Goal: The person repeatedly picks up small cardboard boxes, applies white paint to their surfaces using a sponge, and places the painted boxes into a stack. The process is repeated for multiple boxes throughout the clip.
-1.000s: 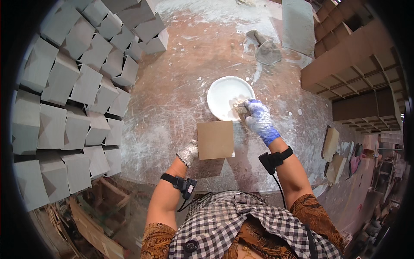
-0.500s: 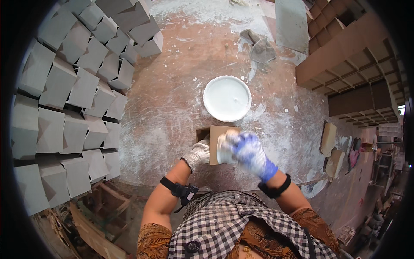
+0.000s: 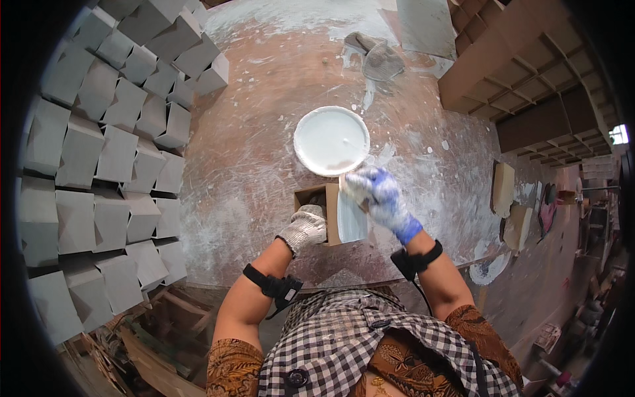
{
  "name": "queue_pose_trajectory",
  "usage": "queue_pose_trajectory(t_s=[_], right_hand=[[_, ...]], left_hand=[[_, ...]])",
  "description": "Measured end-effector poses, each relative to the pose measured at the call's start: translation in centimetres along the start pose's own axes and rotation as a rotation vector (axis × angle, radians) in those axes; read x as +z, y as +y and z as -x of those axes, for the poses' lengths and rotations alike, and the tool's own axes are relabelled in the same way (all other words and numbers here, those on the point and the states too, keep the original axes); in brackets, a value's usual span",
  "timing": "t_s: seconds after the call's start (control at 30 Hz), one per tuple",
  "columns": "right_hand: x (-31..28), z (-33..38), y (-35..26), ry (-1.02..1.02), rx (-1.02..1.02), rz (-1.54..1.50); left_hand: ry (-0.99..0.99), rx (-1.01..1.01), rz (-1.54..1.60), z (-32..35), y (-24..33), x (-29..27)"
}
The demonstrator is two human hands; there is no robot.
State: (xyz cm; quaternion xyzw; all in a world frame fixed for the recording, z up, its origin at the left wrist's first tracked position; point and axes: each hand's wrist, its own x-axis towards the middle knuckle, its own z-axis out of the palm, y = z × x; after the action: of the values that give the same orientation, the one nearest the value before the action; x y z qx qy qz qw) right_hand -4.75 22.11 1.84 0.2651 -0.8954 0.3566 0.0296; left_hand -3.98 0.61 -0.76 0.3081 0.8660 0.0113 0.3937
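Observation:
A small brown open-ended box (image 3: 333, 213) stands on the table in front of me, with wet white coating across its right-hand face. My left hand (image 3: 306, 228), in a white knitted glove, reaches into its open side and grips it; the fingertips are hidden inside. In a blue glove smeared with white, my right hand (image 3: 385, 202) is closed on a pale, brush-like applicator (image 3: 355, 187) at the far end of the coated face. Motion blurs the applicator, and the fingers partly cover it. Just beyond the box sits a round tub of white liquid (image 3: 331, 140).
Grey-white boxes (image 3: 122, 159) are stacked along the left. Brown divided cartons (image 3: 522, 73) stand at the right, with foam-like blocks (image 3: 503, 190) nearer me. A grey rag (image 3: 380, 61) and a pale board (image 3: 425, 28) lie at the far side of the white-spattered table (image 3: 238, 159).
My right hand has moved away from me along the box's right face, and a broad white coat now shows there. My left hand still holds the box. The view has shifted slightly.

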Motion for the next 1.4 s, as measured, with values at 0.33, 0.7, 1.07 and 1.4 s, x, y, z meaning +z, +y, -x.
queue_pose_trajectory(t_s=[0.33, 0.7, 1.07, 1.4], right_hand=[[3.0, 3.2, -3.4, 0.057, 0.089, -0.407], [-3.4, 3.0, -7.0, -0.209, -0.185, -0.060], [-4.1, 2.1, -8.7, -0.330, -0.197, 0.341], [-3.7, 4.6, -3.5, 0.314, -0.002, -0.093]], left_hand=[[0.012, 0.004, 0.059, 0.3, 1.1, -2.0], [-0.010, 0.047, 0.276, -3.1, -0.7, 2.3], [0.087, -0.038, 0.127, -0.5, 2.5, -2.0], [0.379, 0.207, 0.172, 0.3, -0.8, 1.1]])
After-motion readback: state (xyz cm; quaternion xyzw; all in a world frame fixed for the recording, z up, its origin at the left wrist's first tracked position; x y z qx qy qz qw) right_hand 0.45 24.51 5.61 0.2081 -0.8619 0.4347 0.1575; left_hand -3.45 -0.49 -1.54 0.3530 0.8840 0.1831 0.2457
